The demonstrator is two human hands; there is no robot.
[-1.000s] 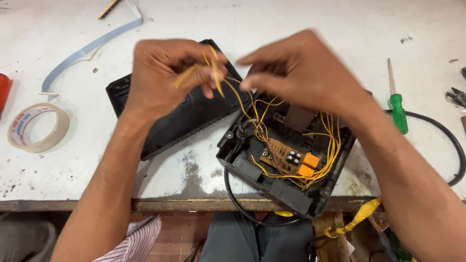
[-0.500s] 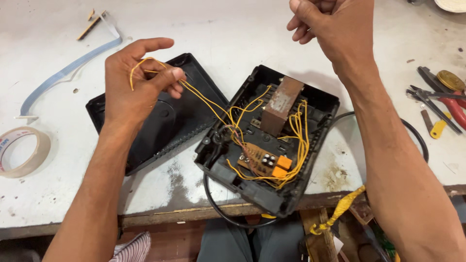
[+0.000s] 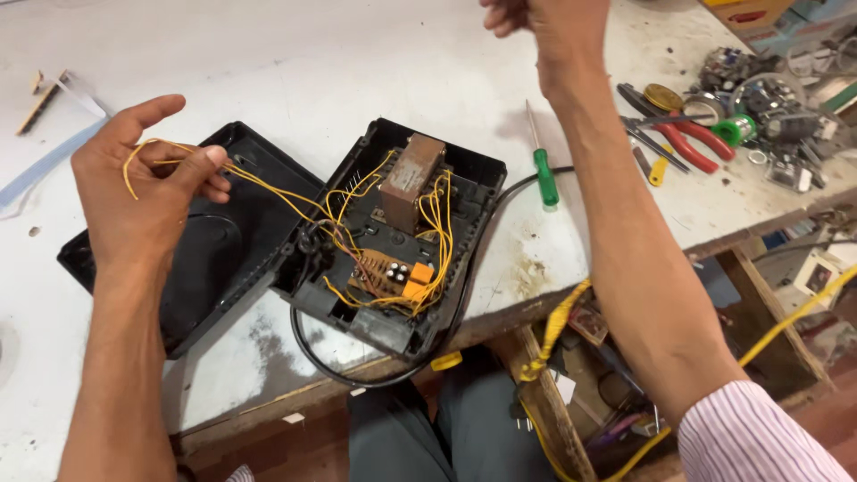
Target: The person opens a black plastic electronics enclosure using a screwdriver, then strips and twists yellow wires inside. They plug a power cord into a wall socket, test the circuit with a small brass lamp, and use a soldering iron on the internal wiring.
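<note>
My left hand [image 3: 147, 192] pinches a bundle of thin yellow wires [image 3: 259, 189] that run from an open black plastic box [image 3: 393, 236] on the white workbench. The box holds a brown transformer [image 3: 409, 180] and a small circuit board [image 3: 386, 275] with orange parts. Its black lid [image 3: 210, 250] lies open to the left, under my left hand. My right hand [image 3: 544, 20] is raised at the top edge of the view, fingers closed; nothing shows in it, and it is partly cut off.
A green-handled screwdriver [image 3: 542, 165] lies right of the box. Red-handled pliers [image 3: 674, 138], a green spool [image 3: 734, 130] and small metal parts crowd the bench's right end. A black cable [image 3: 357, 375] loops off the front edge. Yellow cord [image 3: 553, 330] hangs below the bench.
My two hands have parted: the right hand let go of the wires and rose up and away to the right. The left hand kept the wires. The view shifted right.
</note>
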